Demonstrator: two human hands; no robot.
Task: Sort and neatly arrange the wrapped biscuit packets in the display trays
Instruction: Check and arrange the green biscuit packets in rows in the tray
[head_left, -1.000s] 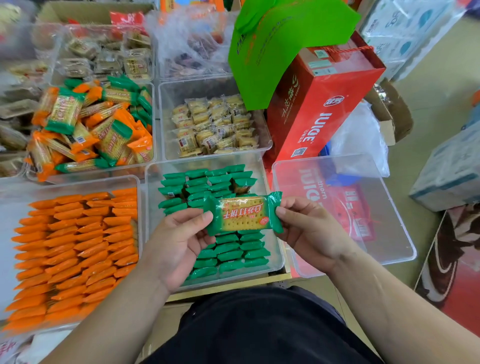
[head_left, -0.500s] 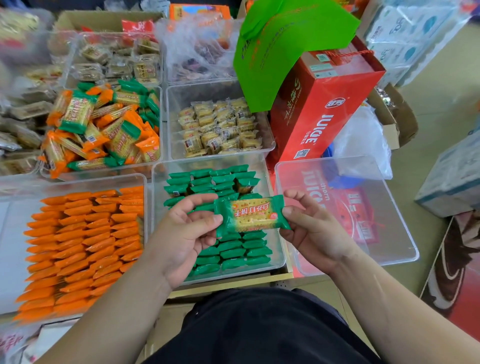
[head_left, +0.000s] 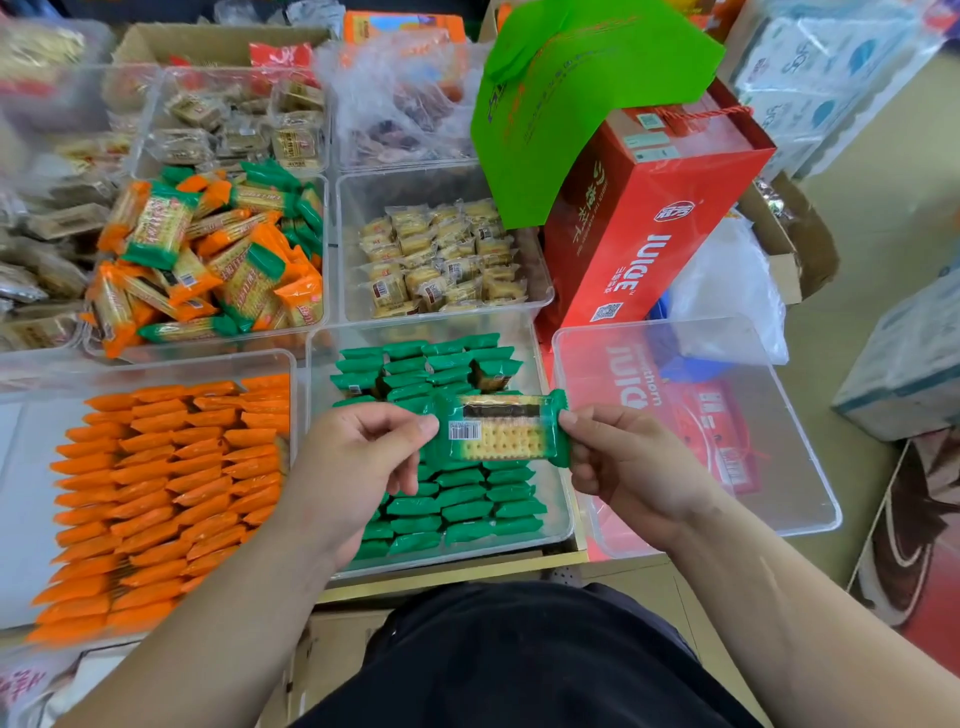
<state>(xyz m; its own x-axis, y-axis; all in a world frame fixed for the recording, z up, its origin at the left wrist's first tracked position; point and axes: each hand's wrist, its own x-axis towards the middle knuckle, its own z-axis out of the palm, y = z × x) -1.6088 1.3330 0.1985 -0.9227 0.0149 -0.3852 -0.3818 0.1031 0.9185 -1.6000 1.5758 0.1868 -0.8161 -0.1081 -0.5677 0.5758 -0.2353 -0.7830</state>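
Two hands hold one green packet (head_left: 501, 434) level above the middle of the three near trays. The left hand (head_left: 358, 467) pinches the packet's left end between thumb and forefinger, with the other fingers curled under. The right hand (head_left: 628, 462) pinches the crimped right end the same way. The packet's back faces up, showing a barcode and a clear window with pale biscuits behind it. Below it, the green tray (head_left: 558, 499) holds green packets (head_left: 467, 509) standing on edge in about four columns. The hands and the held packet cover the middle of those columns, so an exact count is not possible. To the left, touching it, the orange tray (head_left: 26, 467) holds orange packets (head_left: 166, 493), also in about four columns, packed too tightly and too blurred to count. To the right sits a third clear tray (head_left: 769, 467), and red lettering shows through its floor. In the row behind there are two more trays: one has a loose heap of orange and green packets (head_left: 208, 260), and the other has small pale packets (head_left: 441, 260) lying flat. Farther back is a tray of brown packets (head_left: 234, 124). One tall red juice box (head_left: 649, 244) leans beside the pale packets, with a bright green paper bag (head_left: 582, 104) draped over its top, and a white plastic bag (head_left: 727, 280) lies just behind the third tray.
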